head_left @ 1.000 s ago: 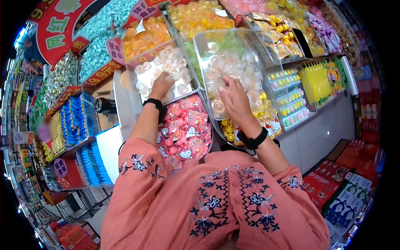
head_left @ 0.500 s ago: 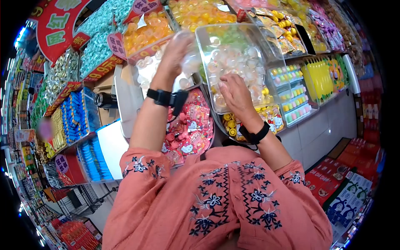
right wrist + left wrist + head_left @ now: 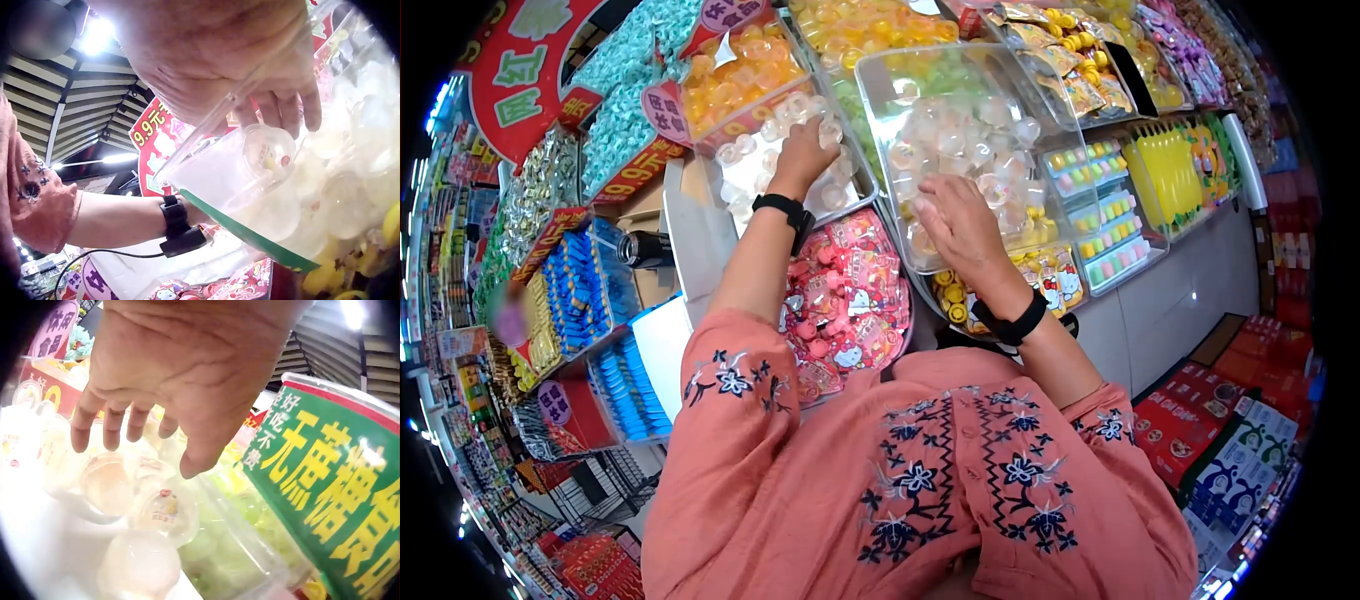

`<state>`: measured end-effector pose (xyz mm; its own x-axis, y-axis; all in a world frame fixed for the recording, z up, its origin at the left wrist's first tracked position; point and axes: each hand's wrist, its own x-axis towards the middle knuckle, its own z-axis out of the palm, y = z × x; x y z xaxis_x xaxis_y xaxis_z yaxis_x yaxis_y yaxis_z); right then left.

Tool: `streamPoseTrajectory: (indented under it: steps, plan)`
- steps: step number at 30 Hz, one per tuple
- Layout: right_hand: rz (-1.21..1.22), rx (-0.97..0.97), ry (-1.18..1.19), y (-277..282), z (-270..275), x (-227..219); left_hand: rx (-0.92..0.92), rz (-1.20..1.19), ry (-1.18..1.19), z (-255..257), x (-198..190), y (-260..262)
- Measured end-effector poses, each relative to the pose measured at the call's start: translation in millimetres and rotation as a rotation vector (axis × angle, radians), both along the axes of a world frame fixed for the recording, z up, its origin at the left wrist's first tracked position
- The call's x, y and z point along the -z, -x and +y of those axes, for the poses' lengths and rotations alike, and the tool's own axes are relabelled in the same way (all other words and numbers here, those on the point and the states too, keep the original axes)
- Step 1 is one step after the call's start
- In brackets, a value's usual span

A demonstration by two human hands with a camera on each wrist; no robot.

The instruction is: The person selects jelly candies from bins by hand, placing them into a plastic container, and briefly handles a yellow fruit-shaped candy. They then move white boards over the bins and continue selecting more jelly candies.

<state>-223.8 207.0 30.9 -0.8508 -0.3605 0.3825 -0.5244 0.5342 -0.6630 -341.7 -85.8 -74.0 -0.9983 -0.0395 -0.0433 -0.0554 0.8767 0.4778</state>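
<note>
My left hand (image 3: 805, 160) reaches down into the left bin, its fingers at the clear jelly cups (image 3: 740, 180) on the bin's white bottom. In the left wrist view the fingers (image 3: 112, 428) hang spread just above the jelly cups (image 3: 164, 509), and nothing shows in their grasp. My right hand (image 3: 965, 225) lies over the near part of a see-through plastic bin (image 3: 872, 110) holding many pale jelly cups (image 3: 945, 135). From the right wrist, its extended fingers (image 3: 287, 115) show over the bin's wall, close to a jelly cup (image 3: 269, 156).
Pink candy packets (image 3: 850, 300) fill a tub nearest the body. Orange jelly cups (image 3: 745, 75) stand behind the left bin, with green ones (image 3: 219, 531) beside it. Boxed colourful sweets (image 3: 1100, 215) are to the right. A black bottle (image 3: 643, 249) lies at the left.
My left hand rose toward the right bin with blurred clear cups beside it, then went back down to the left bin. My right hand stays over its bin.
</note>
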Motion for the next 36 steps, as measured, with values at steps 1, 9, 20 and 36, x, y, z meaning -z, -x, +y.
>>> streamPoseTrajectory:
  steps: [1, 9, 20, 36]
  plan:
    - [-0.001, 0.000, -0.006, 0, 0, -1, -0.038, -0.025, 0.003, 4, 2, 1]
    - [-0.004, -0.005, -0.008, 1, -2, -3, -0.065, -0.264, 0.104, 15, 7, 22]
    - [0.012, 0.002, 0.006, 0, 0, 2, -0.061, -0.179, -0.144, -1, 33, 15]
    - [0.001, 0.011, 0.016, -2, -1, -2, -0.139, -0.271, -0.350, -27, 52, 3]
